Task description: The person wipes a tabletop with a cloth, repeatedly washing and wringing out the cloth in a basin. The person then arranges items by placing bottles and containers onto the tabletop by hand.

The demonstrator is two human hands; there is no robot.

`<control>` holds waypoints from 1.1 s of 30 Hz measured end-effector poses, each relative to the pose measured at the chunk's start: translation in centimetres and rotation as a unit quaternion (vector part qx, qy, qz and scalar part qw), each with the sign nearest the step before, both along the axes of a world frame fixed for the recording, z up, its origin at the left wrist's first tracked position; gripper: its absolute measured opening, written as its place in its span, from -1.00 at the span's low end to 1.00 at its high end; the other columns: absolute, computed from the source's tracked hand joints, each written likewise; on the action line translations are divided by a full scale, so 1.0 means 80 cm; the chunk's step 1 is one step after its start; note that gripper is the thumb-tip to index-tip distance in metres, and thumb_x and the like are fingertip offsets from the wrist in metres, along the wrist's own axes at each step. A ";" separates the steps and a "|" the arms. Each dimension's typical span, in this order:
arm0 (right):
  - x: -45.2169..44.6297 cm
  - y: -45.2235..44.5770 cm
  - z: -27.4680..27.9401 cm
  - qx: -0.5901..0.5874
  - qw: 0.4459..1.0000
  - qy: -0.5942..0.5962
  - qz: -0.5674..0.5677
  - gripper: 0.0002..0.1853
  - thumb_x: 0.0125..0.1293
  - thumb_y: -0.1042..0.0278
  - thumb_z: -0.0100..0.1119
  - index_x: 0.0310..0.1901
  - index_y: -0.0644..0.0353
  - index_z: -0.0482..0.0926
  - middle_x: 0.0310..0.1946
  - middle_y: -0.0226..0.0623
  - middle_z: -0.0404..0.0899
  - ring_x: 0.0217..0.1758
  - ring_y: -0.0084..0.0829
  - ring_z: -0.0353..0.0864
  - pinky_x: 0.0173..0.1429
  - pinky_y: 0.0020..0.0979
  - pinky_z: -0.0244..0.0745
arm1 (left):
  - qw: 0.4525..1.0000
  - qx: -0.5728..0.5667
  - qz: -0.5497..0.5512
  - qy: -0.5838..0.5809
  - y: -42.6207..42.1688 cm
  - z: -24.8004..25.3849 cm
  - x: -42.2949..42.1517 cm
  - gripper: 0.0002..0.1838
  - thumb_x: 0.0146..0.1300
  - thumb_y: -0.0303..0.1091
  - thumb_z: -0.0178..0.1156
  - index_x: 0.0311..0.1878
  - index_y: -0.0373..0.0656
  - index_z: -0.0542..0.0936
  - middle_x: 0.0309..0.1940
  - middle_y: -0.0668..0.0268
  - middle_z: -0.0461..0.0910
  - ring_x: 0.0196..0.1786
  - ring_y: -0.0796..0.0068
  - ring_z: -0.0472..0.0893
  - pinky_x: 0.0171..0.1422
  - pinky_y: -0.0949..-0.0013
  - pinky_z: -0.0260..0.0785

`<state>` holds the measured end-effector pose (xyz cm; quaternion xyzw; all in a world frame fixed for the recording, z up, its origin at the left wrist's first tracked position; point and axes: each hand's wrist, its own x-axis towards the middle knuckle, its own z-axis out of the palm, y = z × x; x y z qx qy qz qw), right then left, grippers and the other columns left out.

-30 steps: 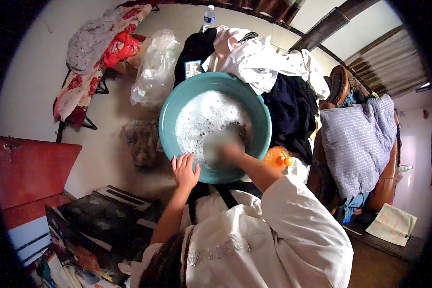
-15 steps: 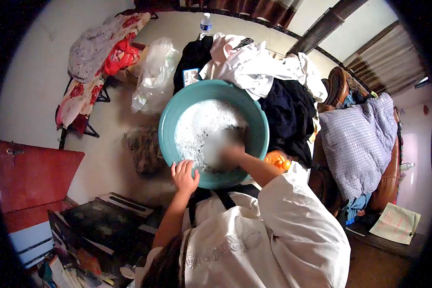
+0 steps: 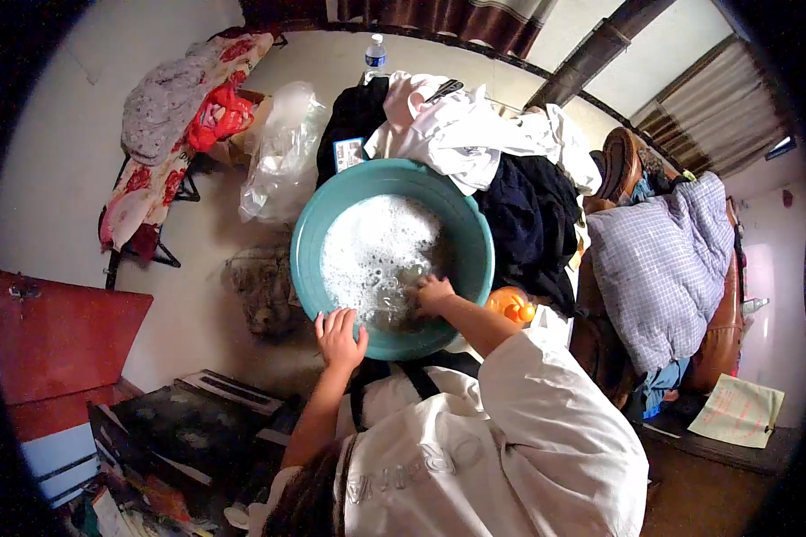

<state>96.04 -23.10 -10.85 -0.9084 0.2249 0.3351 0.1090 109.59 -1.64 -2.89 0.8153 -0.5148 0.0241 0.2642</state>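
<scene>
A round green basin [image 3: 306, 259] holds foamy water [image 3: 376, 242]. My left hand [image 3: 338, 336] lies on the basin's near left rim, its fingers spread over the edge. Inside the basin, on the near right side, my right hand [image 3: 433, 291] dips into the water. Its fingertips are partly hidden by foam and water, and whether they hold anything does not show. Something unclear lies under the surface beside them.
White clothes [image 3: 466, 134] and dark clothes [image 3: 528, 224] are heaped behind and right of the basin. An orange container [image 3: 510, 306] stands at its right, a plastic bag [image 3: 282, 152] behind left. Farther back is a water bottle [image 3: 375, 55]. A checked pillow [image 3: 658, 268] lies right.
The basin and surroundings sit slightly lower in the view. My right hand, blurred before, now shows more clearly near the water's surface. My left hand has stayed on the rim.
</scene>
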 end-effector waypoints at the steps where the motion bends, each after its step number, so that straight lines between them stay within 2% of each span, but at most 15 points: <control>1: 0.002 -0.003 0.016 -0.002 0.999 0.005 -0.045 -0.33 0.00 -0.23 0.17 0.19 -0.29 0.31 0.25 -0.34 0.16 0.31 -0.22 0.13 0.17 -0.01 0.26 | 1.000 0.001 -0.001 0.001 -0.001 0.000 0.001 -0.66 0.00 -0.23 0.12 -0.13 -0.13 0.51 -0.12 0.28 0.53 0.06 0.30 0.43 0.31 0.03 -0.03; 2: 0.004 -0.002 0.026 -0.003 0.996 0.010 -0.088 -0.36 0.04 -0.23 0.12 0.18 -0.25 0.33 0.27 -0.32 0.15 0.32 -0.25 0.12 0.19 0.02 0.24 | 1.000 0.002 -0.001 0.002 0.000 0.000 0.002 -0.66 -0.01 -0.24 0.12 -0.13 -0.12 0.51 -0.12 0.28 0.54 0.06 0.30 0.43 0.32 0.03 -0.04; 3: 0.008 0.005 0.031 -0.029 0.997 0.038 -0.059 -0.36 0.02 -0.25 0.13 0.17 -0.27 0.35 0.28 -0.35 0.14 0.34 -0.23 0.11 0.20 -0.01 0.24 | 1.000 0.005 -0.003 0.005 0.002 0.001 0.002 -0.66 -0.02 -0.24 0.13 -0.13 -0.11 0.51 -0.12 0.28 0.54 0.06 0.30 0.43 0.32 0.02 -0.05; 6: 0.002 0.005 -0.048 0.070 0.996 0.034 -0.031 -0.35 0.02 -0.26 0.13 0.18 -0.30 0.35 0.29 -0.39 0.13 0.33 -0.21 0.13 0.20 -0.03 0.25 | 1.000 -0.006 -0.002 0.009 0.001 -0.001 0.001 -0.67 -0.02 -0.25 0.13 -0.13 -0.11 0.51 -0.13 0.28 0.54 0.05 0.29 0.44 0.32 0.02 -0.05; 7: 0.012 0.000 0.038 0.097 0.994 0.057 0.010 -0.36 0.04 -0.28 0.10 0.19 -0.33 0.33 0.29 -0.39 0.13 0.30 -0.20 0.18 0.22 -0.04 0.24 | 1.000 -0.007 -0.001 0.013 0.001 0.000 0.001 -0.67 -0.01 -0.25 0.12 -0.13 -0.11 0.51 -0.12 0.27 0.54 0.05 0.29 0.45 0.32 0.03 -0.05; 10: 0.006 -0.010 0.021 0.040 0.994 0.026 -0.094 -0.30 -0.01 -0.27 0.17 0.22 -0.36 0.28 0.28 -0.42 0.15 0.32 -0.17 0.13 0.25 -0.01 0.20 | 1.000 -0.012 -0.005 -0.004 0.003 -0.003 0.003 -0.67 -0.01 -0.26 0.12 -0.13 -0.11 0.51 -0.12 0.27 0.54 0.05 0.30 0.44 0.32 0.03 -0.04; 13: 0.013 0.028 0.020 0.025 0.998 0.051 0.008 -0.28 -0.05 -0.26 0.22 0.20 -0.32 0.31 0.27 -0.41 0.17 0.34 -0.16 0.06 0.24 0.06 0.16 | 1.000 -0.009 -0.001 0.013 0.001 0.000 0.000 -0.66 0.00 -0.25 0.12 -0.11 -0.11 0.51 -0.11 0.26 0.54 0.06 0.28 0.44 0.32 0.03 -0.04; 17: -0.001 -0.001 -0.001 0.076 0.993 -0.032 -0.089 -0.27 -0.05 -0.26 0.22 0.21 -0.30 0.30 0.26 -0.40 0.18 0.36 -0.17 0.04 0.24 0.09 0.14 | 1.000 0.007 -0.004 0.011 0.003 0.004 0.002 -0.65 0.01 -0.25 0.13 -0.10 -0.13 0.51 -0.10 0.27 0.54 0.07 0.30 0.44 0.33 0.02 -0.05; 20: 0.025 0.047 0.027 0.003 0.997 0.070 -0.018 -0.29 -0.04 -0.26 0.20 0.20 -0.28 0.32 0.26 -0.44 0.18 0.34 -0.22 0.11 0.25 0.04 0.16 | 1.000 -0.003 0.006 0.005 0.001 -0.002 0.000 -0.65 0.01 -0.24 0.13 -0.10 -0.13 0.51 -0.10 0.27 0.53 0.07 0.31 0.44 0.33 0.02 -0.05; 21: 0.021 0.042 0.022 0.066 0.997 0.039 -0.019 -0.32 -0.01 -0.26 0.17 0.17 -0.25 0.35 0.26 -0.41 0.18 0.32 -0.22 0.14 0.24 0.07 0.17 | 1.000 -0.015 0.012 0.009 0.001 -0.006 -0.001 -0.65 0.01 -0.24 0.13 -0.11 -0.13 0.51 -0.09 0.27 0.53 0.07 0.31 0.44 0.33 0.03 -0.04; 25: 0.012 0.016 0.016 0.031 0.993 -0.002 -0.117 -0.30 0.02 -0.30 0.10 0.20 -0.20 0.32 0.27 -0.34 0.16 0.33 -0.16 0.13 0.24 0.07 0.17 | 1.000 -0.002 -0.002 0.010 0.003 0.001 0.002 -0.67 -0.01 -0.26 0.15 -0.13 -0.12 0.52 -0.12 0.28 0.54 0.05 0.31 0.45 0.32 0.03 -0.04; 28: 0.025 0.036 0.014 0.004 0.996 0.086 -0.008 -0.27 0.00 -0.33 0.10 0.19 -0.13 0.33 0.28 -0.35 0.16 0.30 -0.18 0.17 0.25 -0.07 0.23 | 1.000 -0.023 0.006 0.001 0.001 -0.005 0.000 -0.66 -0.02 -0.26 0.14 -0.12 -0.12 0.51 -0.12 0.29 0.54 0.05 0.31 0.45 0.32 0.02 -0.03; 29: 0.014 0.023 -0.018 0.082 0.996 0.039 0.016 -0.26 0.00 -0.32 0.12 0.18 -0.10 0.35 0.28 -0.33 0.17 0.29 -0.18 0.19 0.23 -0.06 0.24 | 1.000 -0.020 0.007 0.008 0.001 -0.006 0.000 -0.67 0.02 -0.23 0.12 -0.14 -0.15 0.53 -0.12 0.27 0.54 0.06 0.29 0.44 0.29 0.00 0.01; 32: 0.011 -0.005 0.006 0.078 0.996 -0.002 -0.053 -0.45 0.09 -0.05 0.17 0.16 -0.21 0.36 0.23 -0.38 0.25 0.29 -0.17 0.20 0.16 0.14 0.23 | 1.000 0.005 -0.003 0.011 0.002 -0.001 0.003 -0.65 -0.04 -0.26 0.15 -0.13 -0.11 0.51 -0.10 0.30 0.54 0.05 0.31 0.46 0.31 0.02 -0.03; 33: 0.014 0.005 0.028 0.023 0.997 0.026 -0.067 -0.47 0.11 -0.06 0.14 0.15 -0.25 0.36 0.20 -0.38 0.28 0.28 -0.19 0.21 0.16 0.13 0.24 | 1.000 -0.006 0.002 0.003 0.002 -0.004 0.003 -0.66 -0.04 -0.26 0.15 -0.14 -0.11 0.53 -0.11 0.29 0.55 0.05 0.31 0.46 0.31 0.02 -0.02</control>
